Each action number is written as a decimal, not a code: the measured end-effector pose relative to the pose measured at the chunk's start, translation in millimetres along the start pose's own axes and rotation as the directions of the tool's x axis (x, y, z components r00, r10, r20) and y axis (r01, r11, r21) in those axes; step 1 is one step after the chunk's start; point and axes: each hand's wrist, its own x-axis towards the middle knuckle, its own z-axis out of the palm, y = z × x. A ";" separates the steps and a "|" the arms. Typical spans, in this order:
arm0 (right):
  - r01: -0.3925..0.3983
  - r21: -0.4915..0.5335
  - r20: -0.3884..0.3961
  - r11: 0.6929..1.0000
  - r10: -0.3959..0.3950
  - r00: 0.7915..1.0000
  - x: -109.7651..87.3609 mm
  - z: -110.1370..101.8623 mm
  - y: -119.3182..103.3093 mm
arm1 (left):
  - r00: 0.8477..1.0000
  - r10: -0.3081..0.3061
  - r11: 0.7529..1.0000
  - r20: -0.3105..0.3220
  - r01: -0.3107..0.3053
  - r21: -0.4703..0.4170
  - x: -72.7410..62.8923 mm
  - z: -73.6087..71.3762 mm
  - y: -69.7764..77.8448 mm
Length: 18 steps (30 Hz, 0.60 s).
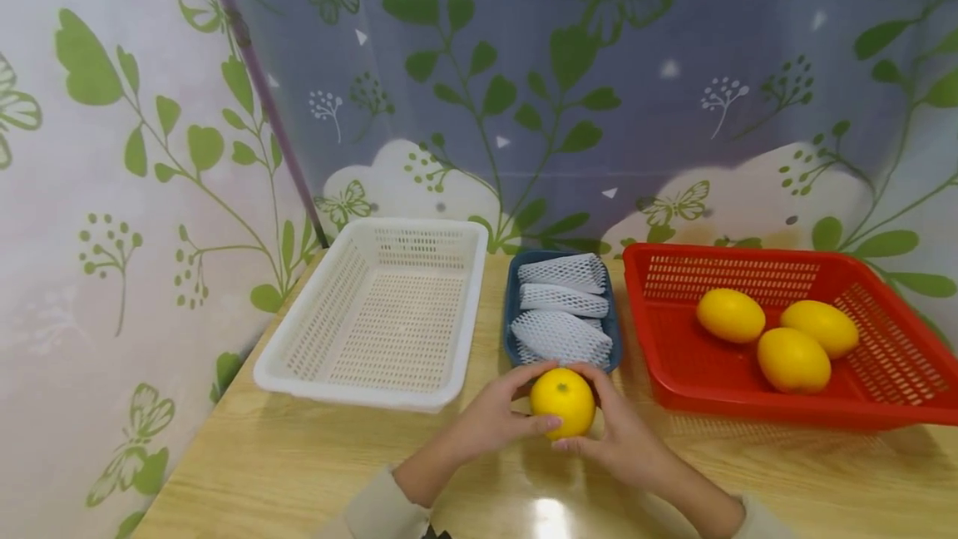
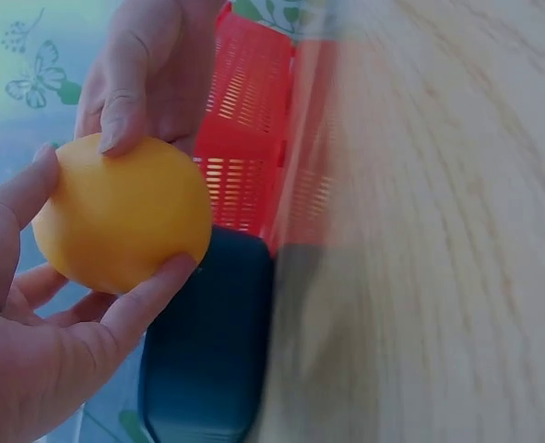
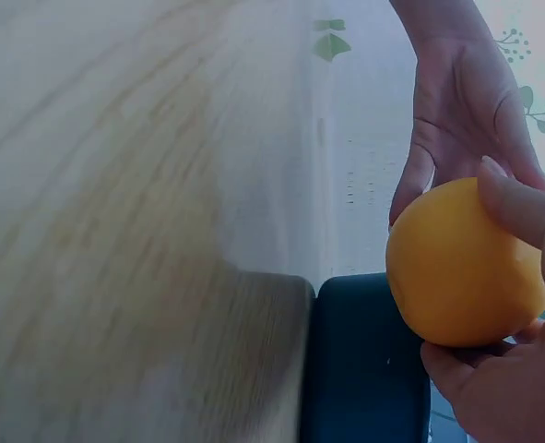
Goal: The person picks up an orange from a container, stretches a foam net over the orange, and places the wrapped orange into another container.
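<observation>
Both hands hold one smooth, round yellow fruit [image 1: 563,407] with a small stem mark facing up in the head view. My left hand [image 1: 494,412] curls fingers and thumb around its left side. Around the right side curl the fingers and thumb of my right hand [image 1: 624,437]. In both wrist views the fruit is raised above the tabletop, near the blue tray [image 2: 207,341]. White foam net sleeves [image 1: 563,336] lie in that tray, just behind the fruit in the head view.
A white perforated basket [image 1: 464,331] stands to the left on the wooden table [image 1: 314,464]. To the right is a red basket [image 1: 688,385] holding three yellow fruits [image 1: 793,360]. A leaf-patterned curtain [image 1: 479,65] hangs behind the table.
</observation>
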 end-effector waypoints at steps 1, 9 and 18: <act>-0.004 -0.004 -0.003 1.000 0.004 1.000 -1.0 0.7 -0.1 | 1.000 -0.003 1.000 0.007 0.003 -0.010 -0.6 0.3 -0.2; -0.050 -0.015 0.047 0.999 0.051 0.998 -5.1 5.0 7.2 | 0.999 -0.051 0.999 0.019 0.051 -0.014 -4.0 7.2 -10.8; -0.052 -0.035 0.104 0.998 0.055 0.993 -5.2 5.1 14.0 | 0.997 -0.080 0.996 0.022 0.079 0.042 -3.7 9.9 -16.1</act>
